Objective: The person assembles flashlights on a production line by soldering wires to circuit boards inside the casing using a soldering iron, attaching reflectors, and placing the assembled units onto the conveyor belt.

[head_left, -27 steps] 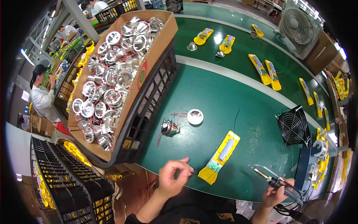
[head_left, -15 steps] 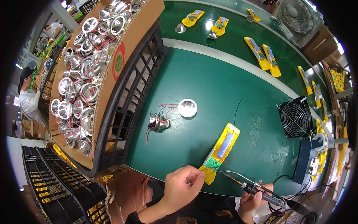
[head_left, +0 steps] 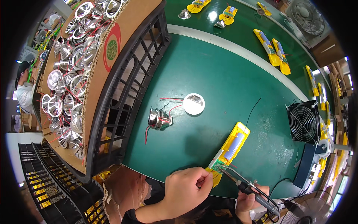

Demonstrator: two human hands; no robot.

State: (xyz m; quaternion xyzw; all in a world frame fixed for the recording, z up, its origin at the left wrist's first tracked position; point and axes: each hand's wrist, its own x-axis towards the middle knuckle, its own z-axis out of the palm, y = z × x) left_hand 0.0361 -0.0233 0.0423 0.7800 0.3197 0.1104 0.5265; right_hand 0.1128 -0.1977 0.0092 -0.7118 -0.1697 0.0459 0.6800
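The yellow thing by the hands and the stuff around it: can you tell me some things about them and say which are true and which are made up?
1. The left hand pinches the near end of the yellow holder. True.
2. The right hand holds a pair of scissors. False: it holds a soldering iron, its tip at the holder's near end.
3. The white round cap lies on the green table. True.
4. The black fan stands on the person's left. False: it stands on the right side of the table.
5. The cardboard box is full of shiny metal cups with red wires. True.
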